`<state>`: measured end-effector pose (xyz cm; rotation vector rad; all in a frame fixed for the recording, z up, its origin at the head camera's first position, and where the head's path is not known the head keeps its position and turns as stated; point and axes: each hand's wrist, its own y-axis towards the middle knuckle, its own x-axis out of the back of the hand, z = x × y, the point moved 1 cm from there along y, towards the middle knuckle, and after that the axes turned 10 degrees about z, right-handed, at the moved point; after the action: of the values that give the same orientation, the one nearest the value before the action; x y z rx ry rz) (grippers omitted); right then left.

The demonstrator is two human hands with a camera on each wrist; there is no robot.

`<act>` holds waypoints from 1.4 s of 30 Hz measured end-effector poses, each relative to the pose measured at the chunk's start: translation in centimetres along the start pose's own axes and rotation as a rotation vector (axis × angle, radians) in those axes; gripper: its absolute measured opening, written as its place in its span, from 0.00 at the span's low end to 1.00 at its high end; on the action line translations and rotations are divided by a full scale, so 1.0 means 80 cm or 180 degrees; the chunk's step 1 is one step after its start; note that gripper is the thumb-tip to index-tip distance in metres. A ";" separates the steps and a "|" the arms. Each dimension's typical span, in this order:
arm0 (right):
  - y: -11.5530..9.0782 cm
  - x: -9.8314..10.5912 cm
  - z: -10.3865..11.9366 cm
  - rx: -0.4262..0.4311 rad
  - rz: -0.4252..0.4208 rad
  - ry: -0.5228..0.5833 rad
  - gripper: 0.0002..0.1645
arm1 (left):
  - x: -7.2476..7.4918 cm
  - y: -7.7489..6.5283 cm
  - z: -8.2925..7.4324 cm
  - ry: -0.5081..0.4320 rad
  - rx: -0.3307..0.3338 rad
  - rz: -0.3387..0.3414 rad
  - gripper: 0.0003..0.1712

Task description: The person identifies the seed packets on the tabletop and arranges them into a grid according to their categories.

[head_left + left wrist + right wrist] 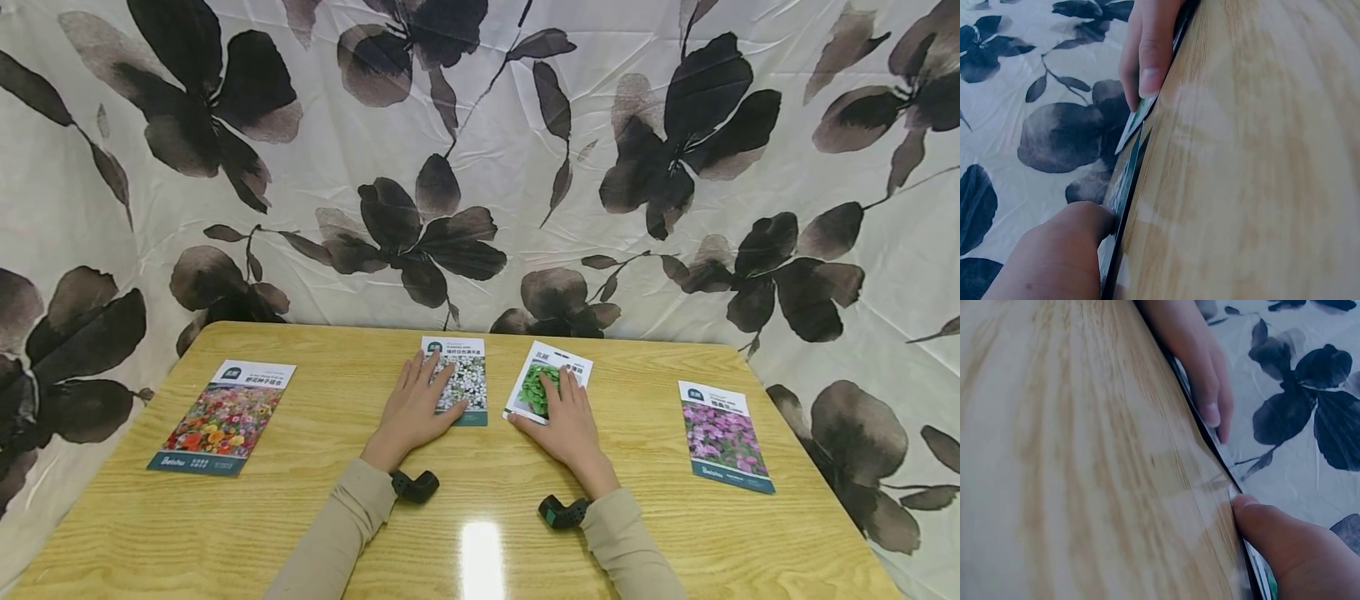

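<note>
My left hand (411,410) rests with straight fingers on a seed packet with white flowers (469,383), its thumb across the lower part. On a tilted seed packet with green leaves (531,390) lies my right hand (572,423), fingers extended over its right side. Both packets lie flat near the table's back edge, a small gap between them. In the left wrist view, the left thumb (1079,225) presses along the packet's edge. The right thumb (1272,528) touches its own packet's near edge in the right wrist view.
A packet with mixed red and orange flowers (221,421) lies at the left of the wooden table (300,500). Toward the right lies one with pink-purple flowers (726,435). A floral cloth (525,158) hangs behind. Dark bands with cameras (415,487) sit on the wrists.
</note>
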<state>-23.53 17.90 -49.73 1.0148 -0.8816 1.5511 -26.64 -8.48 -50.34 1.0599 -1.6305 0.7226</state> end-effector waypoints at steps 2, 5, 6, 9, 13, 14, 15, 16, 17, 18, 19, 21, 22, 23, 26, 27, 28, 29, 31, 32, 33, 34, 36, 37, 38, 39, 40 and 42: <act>0.001 0.001 -0.002 0.0024 0.0003 -0.0006 0.58 | 0.000 0.001 0.000 0.0003 0.0009 0.0008 0.44; 0.002 0.002 -0.004 0.0064 0.0016 0.0014 0.58 | 0.000 0.002 -0.001 0.0015 0.0035 0.0031 0.44; 0.002 0.002 -0.005 0.0078 0.0019 0.0026 0.58 | 0.000 0.002 -0.001 0.0015 0.0032 0.0028 0.44; 0.001 0.005 -0.006 0.0106 0.0030 0.0081 0.58 | 0.000 0.003 0.000 0.0032 0.0037 0.0035 0.44; 0.000 0.008 -0.008 0.0156 0.0023 0.0154 0.57 | -0.001 0.003 0.001 0.0035 0.0032 0.0035 0.44; 0.001 0.008 -0.010 0.0169 0.0021 0.0158 0.57 | -0.002 0.003 0.001 0.0029 0.0033 0.0036 0.44; 0.001 0.008 -0.010 0.0180 0.0021 0.0159 0.57 | -0.002 0.003 0.001 0.0027 0.0024 0.0024 0.44; 0.002 0.008 -0.011 0.0187 0.0023 0.0164 0.57 | -0.002 0.003 0.002 0.0021 0.0014 0.0014 0.44; 0.002 0.008 -0.012 0.0190 0.0026 0.0170 0.57 | -0.002 0.003 0.002 0.0014 0.0008 0.0008 0.44; 0.002 0.008 -0.013 0.0193 0.0027 0.0164 0.57 | -0.002 0.003 0.002 0.0015 0.0005 0.0004 0.44; 0.003 0.008 -0.013 0.0198 0.0025 0.0155 0.57 | -0.002 0.003 0.002 0.0018 0.0010 0.0009 0.44; 0.004 0.007 -0.014 0.0207 0.0024 0.0149 0.57 | -0.002 0.003 0.002 0.0020 0.0031 0.0027 0.44; 0.004 0.006 -0.015 0.0211 0.0021 0.0146 0.57 | -0.002 0.003 0.002 0.0020 0.0034 0.0029 0.44; 0.005 0.006 -0.016 0.0223 0.0010 0.0147 0.57 | -0.001 0.004 0.002 0.0020 0.0045 0.0044 0.44; 0.005 0.005 -0.016 0.0235 0.0006 0.0150 0.57 | 0.000 0.003 0.001 0.0014 0.0048 0.0057 0.44; 0.006 0.005 -0.017 0.0227 0.0016 0.0151 0.57 | 0.000 0.003 0.000 0.0013 0.0046 0.0054 0.44; 0.006 0.005 -0.017 0.0224 0.0025 0.0158 0.57 | 0.000 0.003 0.000 0.0014 0.0042 0.0053 0.44; 0.005 0.005 -0.017 0.0228 0.0028 0.0163 0.57 | 0.001 0.002 0.000 0.0008 0.0045 0.0063 0.44; 0.005 0.005 -0.017 0.0217 0.0040 0.0168 0.58 | 0.001 0.002 -0.001 0.0015 0.0041 0.0065 0.44; 0.005 0.005 -0.017 0.0218 0.0040 0.0168 0.58 | 0.002 0.002 -0.001 0.0019 0.0036 0.0063 0.44; 0.005 0.005 -0.017 0.0220 0.0042 0.0167 0.58 | 0.002 0.002 -0.001 0.0022 0.0035 0.0062 0.44; 0.006 0.005 -0.017 0.0223 0.0046 0.0168 0.58 | 0.002 0.002 -0.001 0.0024 0.0035 0.0066 0.44; 0.006 0.005 -0.018 0.0223 0.0059 0.0169 0.58 | 0.001 0.002 -0.001 0.0024 0.0031 0.0070 0.44; 0.006 0.005 -0.018 0.0219 0.0074 0.0168 0.58 | 0.001 0.003 0.000 0.0023 0.0027 0.0064 0.44; 0.006 0.006 -0.019 0.0237 0.0070 0.0167 0.58 | 0.001 0.003 0.000 0.0017 0.0026 0.0063 0.44; 0.006 0.006 -0.019 0.0237 0.0084 0.0165 0.59 | 0.001 0.003 0.000 0.0016 0.0025 0.0064 0.44; 0.006 0.006 -0.020 0.0253 0.0080 0.0163 0.59 | 0.001 0.003 -0.001 0.0011 0.0020 0.0063 0.44; 0.005 0.006 -0.021 0.0287 0.0072 0.0155 0.59 | 0.000 0.003 -0.001 0.0014 0.0014 0.0050 0.44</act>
<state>-24.29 19.53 -49.96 1.0298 -0.7980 1.6404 -26.85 -8.32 -50.31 1.0489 -1.6359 0.7387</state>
